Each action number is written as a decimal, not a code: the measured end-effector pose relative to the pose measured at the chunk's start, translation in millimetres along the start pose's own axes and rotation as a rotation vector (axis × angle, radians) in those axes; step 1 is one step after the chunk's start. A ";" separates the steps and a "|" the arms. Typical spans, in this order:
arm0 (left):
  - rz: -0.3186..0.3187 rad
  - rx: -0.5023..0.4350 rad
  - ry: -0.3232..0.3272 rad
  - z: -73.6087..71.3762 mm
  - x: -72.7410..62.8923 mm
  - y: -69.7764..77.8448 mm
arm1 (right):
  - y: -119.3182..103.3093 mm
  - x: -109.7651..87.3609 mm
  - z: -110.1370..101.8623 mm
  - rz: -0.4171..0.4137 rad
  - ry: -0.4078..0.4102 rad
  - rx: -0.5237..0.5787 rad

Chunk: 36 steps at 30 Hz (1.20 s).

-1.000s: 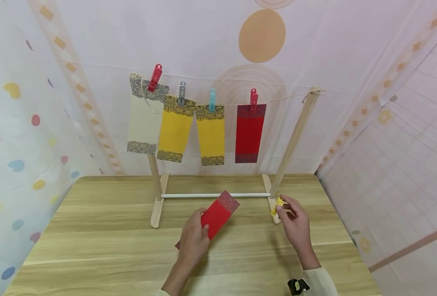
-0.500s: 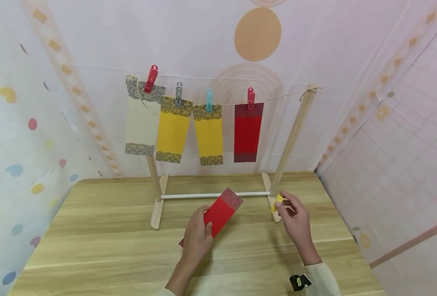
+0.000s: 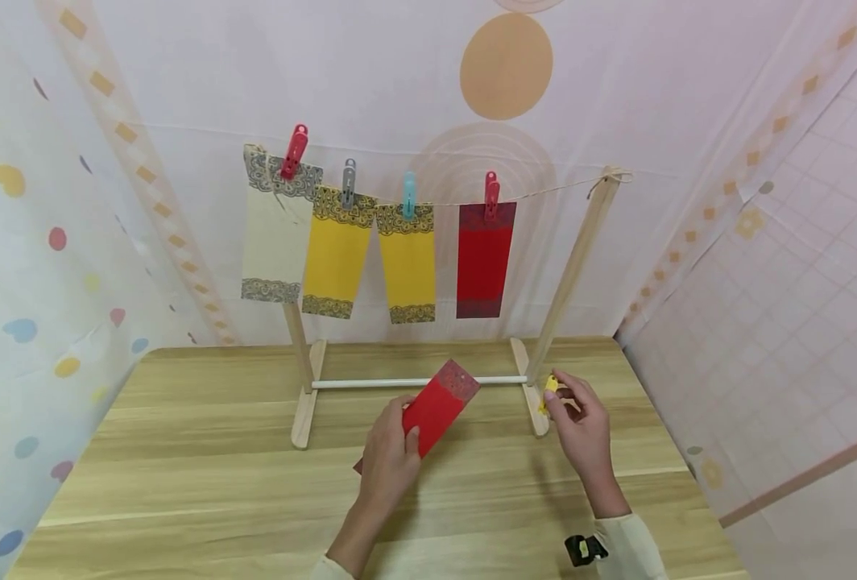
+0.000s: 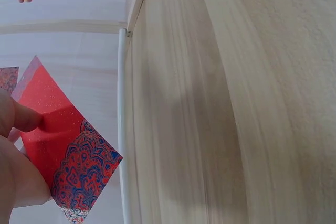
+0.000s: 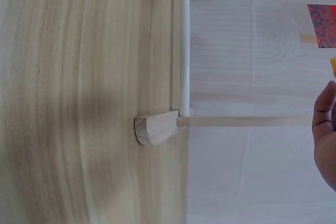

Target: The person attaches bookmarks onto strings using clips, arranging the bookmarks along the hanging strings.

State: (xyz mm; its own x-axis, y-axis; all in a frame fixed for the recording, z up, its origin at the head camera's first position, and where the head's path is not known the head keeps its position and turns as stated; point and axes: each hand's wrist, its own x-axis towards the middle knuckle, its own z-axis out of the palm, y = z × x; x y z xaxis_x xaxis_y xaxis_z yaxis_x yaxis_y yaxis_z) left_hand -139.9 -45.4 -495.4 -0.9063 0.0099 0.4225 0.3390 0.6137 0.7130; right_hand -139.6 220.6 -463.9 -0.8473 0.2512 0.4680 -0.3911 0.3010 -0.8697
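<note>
My left hand (image 3: 388, 455) grips a red paper envelope (image 3: 439, 409) with patterned ends, tilted up to the right above the table; the thumb lies across its front in the left wrist view, where the patterned end (image 4: 86, 166) shows. A yellow clothespin (image 3: 549, 393) is pinched between the thumb and fingers of my right hand (image 3: 583, 423), near the rack's right foot. Behind the hands, a string holds a cream envelope (image 3: 276, 242), two yellow envelopes (image 3: 338, 258) and a red envelope (image 3: 485, 262). Each hangs from a clothespin, such as the grey clothespin (image 3: 349, 184).
The wooden rack's right post (image 3: 573, 278) and right foot (image 3: 533, 403) stand close to my right hand. A white crossbar (image 3: 370, 383) runs low between the posts. A patterned cloth (image 3: 617, 80) backs the wooden table (image 3: 204, 483).
The left hand has moved slightly up and to the right with the red envelope. The yellow clothespin has turned a little in the right hand and shifted up slightly.
</note>
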 end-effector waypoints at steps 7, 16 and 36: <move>-0.029 -0.002 -0.013 1.3 3.7 3.7 | -8.0 2.2 2.2 -0.001 0.019 -0.016; -0.015 -0.007 -0.008 3.1 8.0 8.9 | -0.5 5.7 0.4 -0.032 0.004 0.019; -0.001 -0.062 0.003 10.1 21.3 22.7 | -9.7 14.8 -0.4 -0.012 0.022 -0.018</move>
State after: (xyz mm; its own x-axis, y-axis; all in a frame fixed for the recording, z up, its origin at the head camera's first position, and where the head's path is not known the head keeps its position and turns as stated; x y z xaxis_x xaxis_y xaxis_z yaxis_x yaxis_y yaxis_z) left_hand -154.1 -23.2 -475.9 -0.9058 0.0071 0.4235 0.3536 0.5633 0.7468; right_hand -148.2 221.7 -448.5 -0.8345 0.2672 0.4819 -0.3947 0.3204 -0.8611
